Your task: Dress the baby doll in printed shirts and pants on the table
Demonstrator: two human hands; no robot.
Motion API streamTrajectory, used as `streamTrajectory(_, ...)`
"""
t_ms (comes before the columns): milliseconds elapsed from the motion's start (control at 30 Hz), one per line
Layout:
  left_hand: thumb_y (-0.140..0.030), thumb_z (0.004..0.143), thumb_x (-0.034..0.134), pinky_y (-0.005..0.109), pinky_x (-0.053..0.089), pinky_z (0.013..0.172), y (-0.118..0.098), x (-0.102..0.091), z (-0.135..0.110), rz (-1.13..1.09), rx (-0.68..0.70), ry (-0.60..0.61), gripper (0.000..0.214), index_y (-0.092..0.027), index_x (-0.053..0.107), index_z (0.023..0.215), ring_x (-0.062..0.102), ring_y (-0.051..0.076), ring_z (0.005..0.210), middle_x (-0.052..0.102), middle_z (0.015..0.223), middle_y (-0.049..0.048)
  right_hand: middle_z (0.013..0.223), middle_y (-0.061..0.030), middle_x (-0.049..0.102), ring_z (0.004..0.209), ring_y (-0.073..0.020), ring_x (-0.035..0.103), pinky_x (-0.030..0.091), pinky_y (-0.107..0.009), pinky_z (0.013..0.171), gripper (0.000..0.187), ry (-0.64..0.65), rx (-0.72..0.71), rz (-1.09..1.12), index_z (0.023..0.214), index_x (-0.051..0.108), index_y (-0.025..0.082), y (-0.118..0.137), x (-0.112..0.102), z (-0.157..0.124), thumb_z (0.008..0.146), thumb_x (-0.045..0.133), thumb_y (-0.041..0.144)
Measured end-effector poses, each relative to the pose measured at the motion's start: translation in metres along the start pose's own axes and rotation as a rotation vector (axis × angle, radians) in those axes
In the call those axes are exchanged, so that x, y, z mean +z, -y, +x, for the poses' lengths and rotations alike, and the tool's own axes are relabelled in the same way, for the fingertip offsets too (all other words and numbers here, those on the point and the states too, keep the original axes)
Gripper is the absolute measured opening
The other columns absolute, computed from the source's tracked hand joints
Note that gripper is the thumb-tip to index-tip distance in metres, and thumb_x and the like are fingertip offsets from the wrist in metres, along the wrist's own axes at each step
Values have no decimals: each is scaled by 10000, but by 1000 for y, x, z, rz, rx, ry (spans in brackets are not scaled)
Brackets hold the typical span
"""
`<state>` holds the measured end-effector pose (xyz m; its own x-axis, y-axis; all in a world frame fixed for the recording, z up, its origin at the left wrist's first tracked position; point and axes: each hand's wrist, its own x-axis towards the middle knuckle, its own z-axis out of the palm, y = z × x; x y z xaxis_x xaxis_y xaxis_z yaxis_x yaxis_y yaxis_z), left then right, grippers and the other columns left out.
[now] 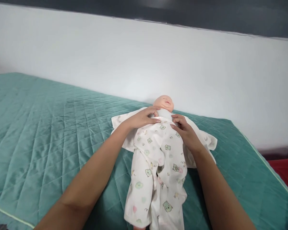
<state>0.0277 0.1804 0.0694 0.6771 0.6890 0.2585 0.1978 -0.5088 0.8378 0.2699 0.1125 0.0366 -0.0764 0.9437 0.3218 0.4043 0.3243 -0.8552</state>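
A baby doll (163,103) lies on its back, its head toward the wall. White baby pants (167,150) printed with green bears cover its legs and reach up to its chest. My left hand (145,117) pinches the waistband at its left end, thumb outside and fingers curled near the doll's neck. At the waistband's right end, my right hand (184,128) grips the cloth between thumb and fingers. A white baby shirt (206,140) shows on both sides, its sleeves stretched outward. A little of one foot peeks out below the left pant leg.
The doll rests on a green quilted bed cover (62,134) with a pale piped edge. A white wall (110,57) rises behind it, with a dark band above. Something red (284,172) stands beyond the bed's right edge.
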Motion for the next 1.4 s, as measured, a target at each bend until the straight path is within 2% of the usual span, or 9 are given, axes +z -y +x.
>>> streamTrajectory(133,-424,871,611,387,375,1066,-2,6,0,2,10,-53,250,-198,550,784,503,269,1291,585,1400,65,1253,-65,518,1279,-255,469,333,-390,1072,289,-9,26,-14,754,611,223,0,1,3,878,658,480)
streamTrajectory(267,-412,882,596,344,398,957,4,10,4,-21,-2,-122,272,-197,484,759,564,234,1100,655,1130,44,1173,-30,549,1115,-214,519,389,-350,965,234,-53,33,68,830,602,241,-6,3,6,835,716,446)
streamTrajectory(433,-412,875,599,275,362,743,17,12,18,-2,-5,-202,296,-197,447,740,458,149,759,475,772,-25,968,7,567,848,-166,496,418,-294,776,253,-40,119,151,940,604,263,-4,4,11,825,721,456)
streamTrajectory(667,-382,883,589,263,320,682,29,16,27,12,6,-297,275,-204,426,751,432,135,709,439,729,-43,1162,-29,585,1008,-190,542,428,-277,789,323,69,176,201,693,590,196,3,-6,14,852,697,455)
streamTrajectory(767,-360,888,578,264,315,671,29,16,28,31,-18,-315,264,-205,421,742,434,135,695,441,708,-47,955,-12,617,821,-157,542,418,-274,701,294,64,245,286,738,607,205,-5,-14,16,839,706,463)
streamTrajectory(900,-316,894,568,271,305,661,32,16,35,63,-75,-354,240,-209,421,737,437,137,667,442,667,-55,661,45,488,611,-122,404,328,-263,584,289,-67,264,117,747,598,213,-15,-16,29,833,667,481)
streamTrajectory(1100,-242,886,585,274,306,641,37,19,44,150,-133,-442,241,-215,412,720,454,142,636,449,625,-57,665,23,558,658,-156,469,350,-300,642,272,-216,247,-267,737,620,212,-13,-1,45,856,580,453)
streamTrajectory(1267,-185,843,628,266,405,724,39,20,45,120,-110,-465,192,-207,464,745,553,143,717,588,727,-39,694,22,598,682,-167,521,401,-323,686,230,-375,221,-277,792,619,224,-12,11,39,820,643,451)
streamTrajectory(1400,-142,855,583,285,471,862,38,21,42,65,-84,-413,59,-193,594,827,652,162,880,711,919,7,864,-19,676,784,-185,588,469,-356,781,187,-387,102,-246,893,674,231,-16,12,35,823,653,404)
